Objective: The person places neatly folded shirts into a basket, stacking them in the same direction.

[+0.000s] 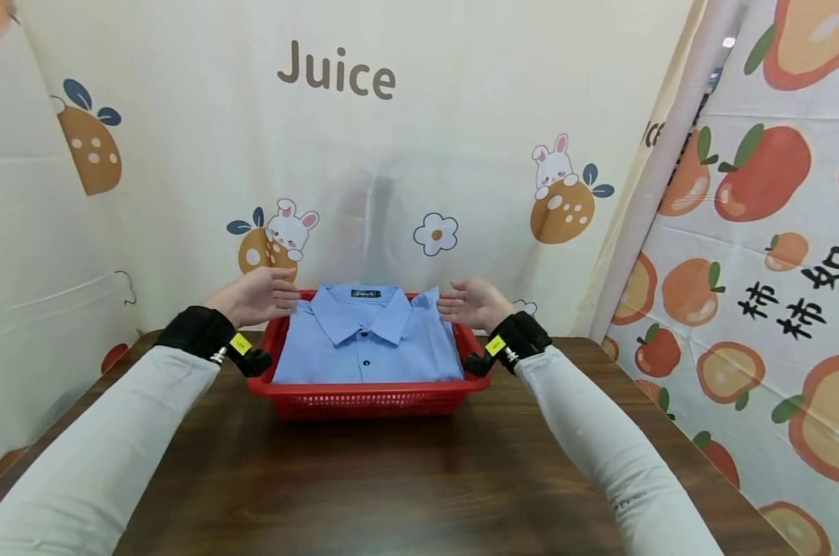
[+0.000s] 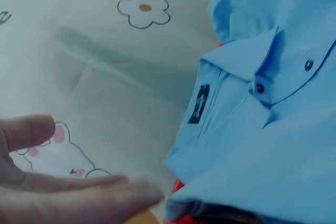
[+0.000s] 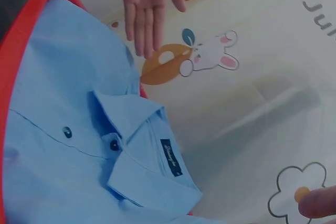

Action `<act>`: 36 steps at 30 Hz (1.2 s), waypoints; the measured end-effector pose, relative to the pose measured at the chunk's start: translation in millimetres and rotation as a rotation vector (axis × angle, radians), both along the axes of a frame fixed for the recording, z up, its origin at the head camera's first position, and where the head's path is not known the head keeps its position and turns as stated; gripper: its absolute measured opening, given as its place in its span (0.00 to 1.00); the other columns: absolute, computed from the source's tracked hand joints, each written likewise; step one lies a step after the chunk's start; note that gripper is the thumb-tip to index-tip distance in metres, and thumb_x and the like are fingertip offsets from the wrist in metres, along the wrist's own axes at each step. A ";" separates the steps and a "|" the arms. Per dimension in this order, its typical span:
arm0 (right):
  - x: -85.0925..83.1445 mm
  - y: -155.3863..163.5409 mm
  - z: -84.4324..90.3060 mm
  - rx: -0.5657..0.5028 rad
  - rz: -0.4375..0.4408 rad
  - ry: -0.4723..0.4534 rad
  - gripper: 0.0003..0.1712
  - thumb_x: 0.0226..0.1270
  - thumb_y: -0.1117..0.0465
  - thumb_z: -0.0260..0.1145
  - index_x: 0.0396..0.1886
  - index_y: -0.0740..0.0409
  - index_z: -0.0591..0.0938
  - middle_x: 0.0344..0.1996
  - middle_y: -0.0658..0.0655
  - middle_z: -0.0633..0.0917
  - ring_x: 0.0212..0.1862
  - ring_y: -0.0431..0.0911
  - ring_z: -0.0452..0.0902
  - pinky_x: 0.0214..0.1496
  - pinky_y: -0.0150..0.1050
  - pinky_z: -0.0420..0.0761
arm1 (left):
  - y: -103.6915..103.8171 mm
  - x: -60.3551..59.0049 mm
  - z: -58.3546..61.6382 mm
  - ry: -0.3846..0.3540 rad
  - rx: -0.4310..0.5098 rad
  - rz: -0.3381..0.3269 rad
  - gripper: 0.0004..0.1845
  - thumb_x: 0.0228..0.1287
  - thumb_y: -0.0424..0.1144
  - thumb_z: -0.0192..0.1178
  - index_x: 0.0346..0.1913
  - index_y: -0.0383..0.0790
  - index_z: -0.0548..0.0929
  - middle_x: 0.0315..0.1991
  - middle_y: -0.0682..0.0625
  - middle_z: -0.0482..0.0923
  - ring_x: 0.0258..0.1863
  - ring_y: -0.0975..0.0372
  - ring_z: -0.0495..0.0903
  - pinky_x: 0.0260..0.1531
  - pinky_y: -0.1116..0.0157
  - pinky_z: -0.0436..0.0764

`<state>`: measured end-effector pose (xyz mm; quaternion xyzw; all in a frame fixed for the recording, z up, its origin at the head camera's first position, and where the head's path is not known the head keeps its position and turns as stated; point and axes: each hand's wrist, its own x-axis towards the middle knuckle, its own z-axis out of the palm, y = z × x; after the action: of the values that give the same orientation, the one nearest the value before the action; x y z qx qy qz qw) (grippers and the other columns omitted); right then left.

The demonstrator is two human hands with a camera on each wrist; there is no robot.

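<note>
A light blue collared shirt (image 1: 405,359) lies folded in a red plastic basket (image 1: 370,403), its collar at the far side and a dark label inside the neck. My left hand (image 1: 255,297) hovers by the shirt's left shoulder, fingers straight and thumb apart; the left wrist view shows nothing held in it. On the opposite side, my right hand (image 1: 478,303) has its extended fingers close to the shirt's right shoulder, and I cannot tell whether they touch it. Only the right thumb (image 3: 318,202) shows of that hand in the right wrist view.
The basket stands on a dark brown wooden table (image 1: 363,486), near its far edge. Behind it hangs a cream curtain (image 1: 461,93) printed with rabbits and fruit. Another fruit-print curtain (image 1: 752,255) hangs along the right side.
</note>
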<state>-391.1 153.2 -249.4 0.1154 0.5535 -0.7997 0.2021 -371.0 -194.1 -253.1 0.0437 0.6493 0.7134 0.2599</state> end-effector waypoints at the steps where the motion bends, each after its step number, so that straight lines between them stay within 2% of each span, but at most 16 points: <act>1: 0.9 -1.4 -1.7 0.009 -0.015 0.015 0.30 0.80 0.56 0.41 0.76 0.61 0.51 0.75 0.60 0.58 0.76 0.52 0.53 0.79 0.43 0.54 | 2.3 -0.5 -1.4 -0.009 0.012 -0.019 0.35 0.77 0.49 0.26 0.73 0.34 0.25 0.77 0.39 0.24 0.78 0.48 0.30 0.78 0.57 0.37; 3: 2.2 -4.3 -5.5 0.041 -0.027 0.064 0.29 0.79 0.56 0.42 0.74 0.62 0.56 0.74 0.61 0.61 0.75 0.52 0.57 0.78 0.43 0.58 | 7.4 -1.6 -5.3 -0.028 0.006 -0.059 0.34 0.78 0.48 0.25 0.74 0.34 0.29 0.78 0.37 0.30 0.78 0.47 0.36 0.78 0.57 0.41; 5: 3.8 -7.5 -9.7 0.160 -0.007 0.136 0.27 0.79 0.57 0.45 0.72 0.63 0.62 0.71 0.63 0.66 0.72 0.53 0.63 0.75 0.42 0.63 | 11.9 -2.5 -10.2 -0.019 -0.067 -0.087 0.33 0.79 0.47 0.27 0.75 0.33 0.32 0.77 0.35 0.37 0.78 0.47 0.43 0.77 0.56 0.46; 9: 5.8 -15.7 -16.1 0.624 0.147 0.280 0.24 0.75 0.59 0.54 0.65 0.65 0.70 0.64 0.65 0.75 0.65 0.55 0.73 0.69 0.43 0.72 | 20.2 -2.9 -15.8 0.046 -0.287 -0.141 0.31 0.79 0.43 0.31 0.75 0.30 0.39 0.75 0.31 0.48 0.74 0.43 0.55 0.74 0.53 0.56; 12: 4.1 -22.2 -18.5 0.932 0.255 0.321 0.22 0.71 0.58 0.60 0.59 0.66 0.76 0.57 0.64 0.81 0.54 0.52 0.80 0.62 0.42 0.79 | 25.8 -2.4 -15.0 0.078 -0.415 -0.190 0.30 0.79 0.42 0.34 0.74 0.27 0.44 0.72 0.29 0.53 0.72 0.42 0.59 0.72 0.52 0.60; 14: 0.8 -26.6 -20.1 1.102 0.304 0.347 0.20 0.67 0.59 0.64 0.54 0.65 0.80 0.48 0.62 0.84 0.43 0.47 0.82 0.53 0.38 0.83 | 30.8 -2.2 -13.9 0.107 -0.517 -0.206 0.29 0.78 0.41 0.38 0.72 0.25 0.51 0.67 0.29 0.64 0.66 0.45 0.70 0.70 0.54 0.67; 16: -4.7 -31.3 -22.4 1.301 0.361 0.403 0.15 0.62 0.60 0.68 0.46 0.63 0.84 0.37 0.57 0.85 0.33 0.43 0.79 0.40 0.32 0.84 | 35.3 -3.1 -14.2 0.181 -0.658 -0.236 0.27 0.75 0.38 0.43 0.69 0.23 0.59 0.56 0.32 0.76 0.52 0.51 0.80 0.62 0.59 0.76; 17: -7.8 -34.0 -23.7 1.415 0.398 0.444 0.11 0.59 0.61 0.70 0.40 0.62 0.85 0.32 0.55 0.84 0.29 0.41 0.77 0.34 0.30 0.82 | 37.7 -3.7 -15.0 0.230 -0.732 -0.249 0.25 0.74 0.37 0.46 0.66 0.23 0.63 0.49 0.35 0.79 0.45 0.55 0.82 0.56 0.62 0.80; 19: -15.2 -39.6 -27.4 1.618 0.448 0.507 0.07 0.54 0.62 0.73 0.29 0.61 0.84 0.23 0.52 0.79 0.23 0.40 0.72 0.24 0.27 0.75 | 43.0 -5.3 -17.9 0.340 -0.882 -0.267 0.21 0.69 0.34 0.53 0.60 0.25 0.72 0.37 0.43 0.80 0.32 0.62 0.79 0.43 0.68 0.83; 21: -22.2 -44.5 -31.2 1.748 0.485 0.534 0.12 0.50 0.62 0.76 0.21 0.59 0.79 0.19 0.51 0.75 0.21 0.41 0.70 0.20 0.28 0.69 | 49.1 -4.8 -20.5 0.446 -1.004 -0.281 0.17 0.64 0.31 0.58 0.54 0.26 0.78 0.31 0.46 0.80 0.27 0.63 0.77 0.34 0.69 0.83; 22: -26.2 -46.0 -33.9 1.800 0.504 0.553 0.15 0.47 0.62 0.77 0.18 0.59 0.77 0.18 0.51 0.74 0.22 0.42 0.69 0.19 0.29 0.68 | 52.2 -5.2 -22.5 0.487 -1.056 -0.282 0.15 0.62 0.30 0.60 0.51 0.27 0.80 0.30 0.46 0.80 0.26 0.63 0.77 0.31 0.70 0.82; 25: -29.1 -50.3 -40.7 1.855 0.522 0.548 0.17 0.41 0.61 0.82 0.24 0.60 0.80 0.21 0.53 0.75 0.26 0.44 0.71 0.22 0.31 0.70 | 63.8 -2.5 -27.1 0.586 -1.229 -0.285 0.10 0.54 0.27 0.65 0.40 0.30 0.84 0.28 0.45 0.78 0.26 0.60 0.76 0.25 0.70 0.77; 28: -24.6 -52.9 -47.5 1.883 0.550 0.574 0.24 0.38 0.62 0.83 0.36 0.62 0.82 0.29 0.55 0.79 0.31 0.46 0.74 0.30 0.33 0.77 | 74.2 -3.0 -33.9 0.644 -1.423 -0.322 0.11 0.46 0.26 0.70 0.35 0.32 0.82 0.31 0.44 0.77 0.30 0.56 0.74 0.30 0.67 0.76; 30: -19.3 -54.6 -50.4 1.876 0.573 0.573 0.28 0.39 0.64 0.82 0.43 0.62 0.80 0.34 0.57 0.81 0.34 0.46 0.75 0.36 0.35 0.80 | 78.9 -4.3 -38.8 0.660 -1.529 -0.356 0.15 0.42 0.27 0.73 0.34 0.33 0.80 0.34 0.43 0.77 0.35 0.54 0.73 0.38 0.62 0.78; 33: -14.4 -54.2 -53.6 1.861 0.607 0.571 0.29 0.40 0.65 0.82 0.44 0.61 0.79 0.37 0.57 0.81 0.37 0.47 0.74 0.42 0.36 0.80 | 80.7 -7.5 -45.1 0.662 -1.605 -0.405 0.19 0.41 0.30 0.76 0.38 0.34 0.79 0.40 0.42 0.78 0.39 0.53 0.73 0.48 0.56 0.79; 36: -9.8 -53.2 -48.1 1.844 0.624 0.566 0.27 0.43 0.64 0.80 0.44 0.61 0.78 0.34 0.56 0.79 0.37 0.47 0.73 0.39 0.35 0.78 | 78.6 -9.5 -45.0 0.657 -1.600 -0.425 0.19 0.42 0.32 0.76 0.38 0.35 0.79 0.39 0.43 0.78 0.39 0.54 0.74 0.46 0.57 0.79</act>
<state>-400.9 100.1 -297.5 -0.1171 0.9881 0.0297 0.0955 -380.6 -115.6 -298.1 0.1710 0.9730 -0.0656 0.1403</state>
